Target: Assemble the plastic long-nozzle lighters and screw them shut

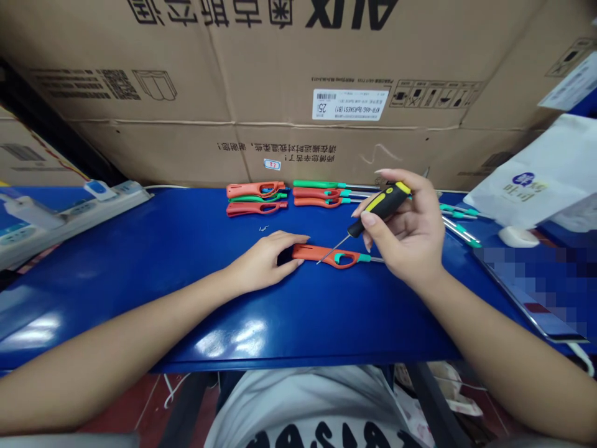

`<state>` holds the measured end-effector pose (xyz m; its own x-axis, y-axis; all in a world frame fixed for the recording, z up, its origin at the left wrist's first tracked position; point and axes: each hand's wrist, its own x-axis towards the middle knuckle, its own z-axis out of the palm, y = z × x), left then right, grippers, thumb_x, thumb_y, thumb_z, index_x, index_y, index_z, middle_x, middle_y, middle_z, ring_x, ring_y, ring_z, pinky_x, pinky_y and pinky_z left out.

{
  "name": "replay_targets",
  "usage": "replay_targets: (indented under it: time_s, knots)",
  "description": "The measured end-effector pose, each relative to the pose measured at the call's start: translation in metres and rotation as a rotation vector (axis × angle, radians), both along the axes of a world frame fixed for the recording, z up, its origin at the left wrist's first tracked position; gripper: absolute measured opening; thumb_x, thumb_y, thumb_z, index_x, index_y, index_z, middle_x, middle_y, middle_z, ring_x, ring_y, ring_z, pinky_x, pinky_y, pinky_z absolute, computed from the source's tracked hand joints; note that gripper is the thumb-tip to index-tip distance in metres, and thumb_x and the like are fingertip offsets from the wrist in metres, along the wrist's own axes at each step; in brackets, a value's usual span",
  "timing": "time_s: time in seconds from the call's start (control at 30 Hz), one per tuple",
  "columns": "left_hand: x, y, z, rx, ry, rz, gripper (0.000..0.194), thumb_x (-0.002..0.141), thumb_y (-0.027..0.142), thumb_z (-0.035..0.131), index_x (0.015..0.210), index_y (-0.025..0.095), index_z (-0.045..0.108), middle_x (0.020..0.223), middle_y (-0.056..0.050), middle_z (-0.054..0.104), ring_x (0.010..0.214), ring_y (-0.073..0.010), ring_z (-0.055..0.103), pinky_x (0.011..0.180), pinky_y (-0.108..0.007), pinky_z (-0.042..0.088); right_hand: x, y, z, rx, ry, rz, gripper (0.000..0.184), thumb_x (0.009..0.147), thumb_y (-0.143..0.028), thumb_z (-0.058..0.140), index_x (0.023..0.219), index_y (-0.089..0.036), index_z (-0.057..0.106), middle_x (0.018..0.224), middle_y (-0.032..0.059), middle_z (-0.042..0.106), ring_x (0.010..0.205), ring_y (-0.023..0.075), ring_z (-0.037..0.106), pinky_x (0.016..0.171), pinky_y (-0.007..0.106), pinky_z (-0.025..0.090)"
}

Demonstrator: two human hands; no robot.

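Note:
An orange lighter [326, 255] with a teal trigger lies flat on the blue table [186, 292]. My left hand [265, 261] rests on its left end, fingers curled over it and pinning it down. My right hand [405, 230] grips a black and yellow screwdriver [380, 205], held at a slant. The thin metal tip points down to the lighter's body near the trigger.
More orange and green lighters [256, 198] lie in a row at the back of the table, with others [321, 193] beside them and teal-tipped rods [459, 221] to the right. A tiny screw [263, 228], a power strip [69, 211], a white bag [541, 180] and cardboard boxes [280, 87] surround them.

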<state>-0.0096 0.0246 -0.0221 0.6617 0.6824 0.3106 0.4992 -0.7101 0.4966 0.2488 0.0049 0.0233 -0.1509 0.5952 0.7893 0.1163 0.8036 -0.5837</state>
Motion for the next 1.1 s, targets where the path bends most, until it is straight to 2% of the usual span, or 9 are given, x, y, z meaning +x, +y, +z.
replay_targets:
  time_s: [0.1,0.2,0.33,0.53,0.63,0.83,1.1]
  knots:
    - [0.003,-0.003,-0.001,-0.024,-0.043,-0.007,0.04,0.091,0.029,0.069,0.129,0.018,0.064,0.119,-0.009,0.071,0.106,-0.0231,0.066,0.096,-0.04,0.054,-0.003,0.001,-0.003,-0.023,0.027,0.0,0.045,0.096,-0.024,0.065,0.138,-0.033,0.048,0.094,0.0024,0.069,0.072,0.0149,0.071,0.062,0.027,0.064]
    - [0.009,-0.012,0.001,-0.082,-0.061,-0.07,0.041,0.088,0.033,0.075,0.125,0.019,0.067,0.111,-0.007,0.069,0.102,-0.0209,0.066,0.093,-0.035,0.053,-0.007,-0.002,-0.007,-0.039,0.048,0.013,0.051,0.096,-0.024,0.066,0.14,-0.035,0.043,0.092,0.0009,0.069,0.067,0.0131,0.069,0.057,0.024,0.062]
    - [0.017,-0.025,0.002,-0.105,-0.039,-0.12,0.053,0.084,0.045,0.079,0.129,0.019,0.067,0.107,-0.007,0.065,0.099,-0.0214,0.063,0.093,-0.036,0.051,-0.015,-0.01,-0.01,-0.038,0.05,0.031,0.052,0.093,-0.023,0.07,0.135,-0.034,0.042,0.091,0.0013,0.068,0.068,0.0145,0.07,0.054,0.023,0.062]
    - [0.021,-0.031,-0.001,-0.085,0.019,-0.206,0.066,0.083,0.051,0.078,0.139,0.02,0.059,0.101,-0.006,0.063,0.095,-0.0225,0.059,0.091,-0.037,0.049,-0.024,-0.017,-0.009,0.044,0.024,0.05,0.051,0.086,-0.017,0.076,0.127,-0.032,0.05,0.093,-0.0004,0.063,0.074,0.0136,0.07,0.051,0.021,0.061]
    - [0.02,-0.029,-0.003,-0.062,0.052,-0.251,0.063,0.087,0.053,0.074,0.14,0.023,0.059,0.101,-0.006,0.063,0.098,-0.0238,0.058,0.091,-0.038,0.047,-0.025,-0.019,-0.01,0.054,-0.025,0.045,0.052,0.086,-0.017,0.075,0.129,-0.031,0.049,0.098,0.0009,0.063,0.076,0.0134,0.07,0.052,0.022,0.062]
    - [0.019,-0.027,-0.005,-0.03,0.063,-0.295,0.054,0.089,0.052,0.072,0.136,0.026,0.063,0.091,-0.003,0.059,0.089,-0.0207,0.056,0.085,-0.034,0.043,-0.023,-0.022,-0.013,0.074,-0.038,0.056,0.058,0.083,-0.014,0.077,0.133,-0.029,0.05,0.125,0.0067,0.06,0.081,0.0125,0.07,0.056,0.023,0.064]
    - [0.019,-0.027,-0.004,-0.045,0.074,-0.299,0.05,0.089,0.05,0.072,0.134,0.03,0.064,0.098,-0.004,0.064,0.097,-0.0229,0.058,0.089,-0.036,0.043,-0.024,-0.022,-0.013,0.109,-0.03,0.095,0.06,0.081,-0.01,0.076,0.132,-0.027,0.051,0.126,0.0086,0.061,0.083,0.014,0.071,0.06,0.024,0.064]
